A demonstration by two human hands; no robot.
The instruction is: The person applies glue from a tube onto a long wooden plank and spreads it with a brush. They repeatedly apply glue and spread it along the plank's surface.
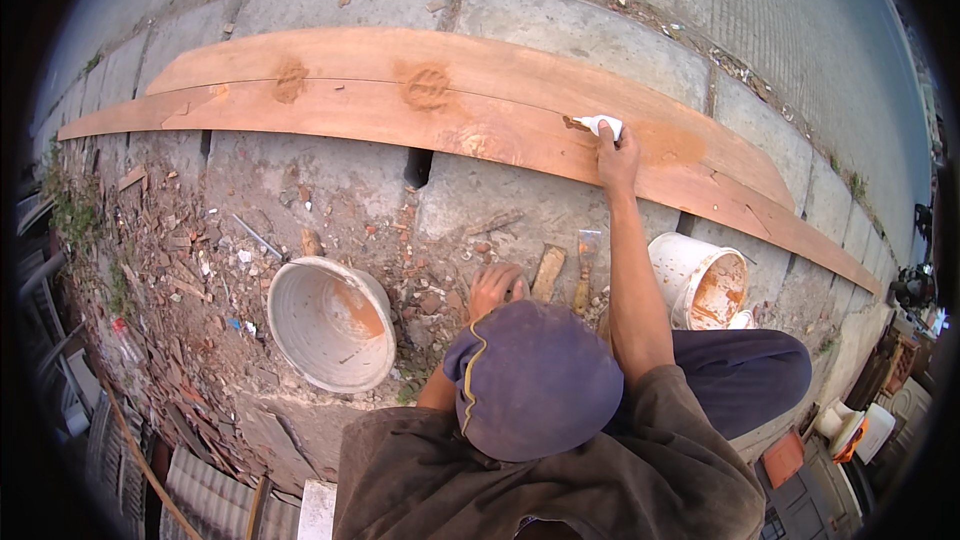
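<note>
My right hand (617, 155) is closed around a small white squeeze bottle (600, 125). The nozzle points left, right above a dark brown patch (574, 123) on the seam between two long reddish wooden boards (350, 105). Brown, powdery smears (427, 87) mark the boards in several spots. Beside my cap, my left hand (494, 287) is low over the ground, fingers loosely apart, with nothing seen in it; its wrist is partly hidden. To its right lie a piece of wood (548, 273) and a narrow tool, perhaps a brush or scraper (583, 270).
A pale basin (300, 325) stands at the left, and a stained white bucket (668, 265) at the right by my knee. Rubble and wood scraps (190, 270) cover the ground at left. Concrete slabs (590, 30) run under and beyond the boards. A dark gap (418, 166) shows below them.
</note>
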